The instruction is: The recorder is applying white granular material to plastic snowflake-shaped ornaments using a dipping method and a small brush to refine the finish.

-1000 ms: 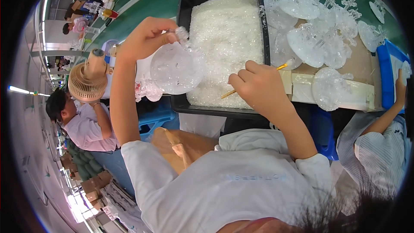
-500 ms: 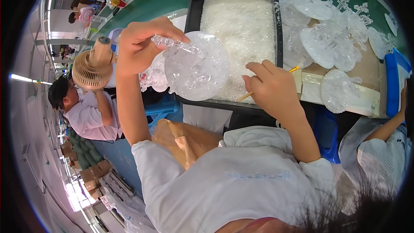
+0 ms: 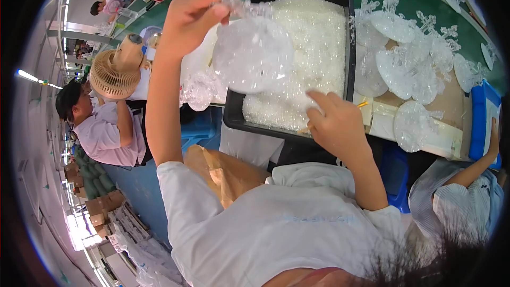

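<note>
My left hand (image 3: 194,21) is closed on the knobbly stem of a clear figure with a round, frosted disc (image 3: 252,56). The disc is held up over the left side of a black tray (image 3: 348,37) filled with white, glittering granules (image 3: 311,37). My right hand (image 3: 337,122), above the tray's near right corner, is closed round a thin yellow stick (image 3: 363,104). The forefinger points out over the granules. Most of the stick is hidden by the hand, so I cannot tell whether it has a brush tip.
Several similar clear disc pieces (image 3: 406,66) lie on cardboard right of the tray, with more clear pieces (image 3: 199,90) at its left. A tan fan (image 3: 114,72) and a seated person (image 3: 103,125) are at the left. Another person's arm (image 3: 481,165) reaches by a blue bin (image 3: 481,119).
My left hand has moved up and slightly right with the clear piece, whose disc is tilted differently. My right hand has shifted slightly down, its forefinger extended further, still holding the stick.
</note>
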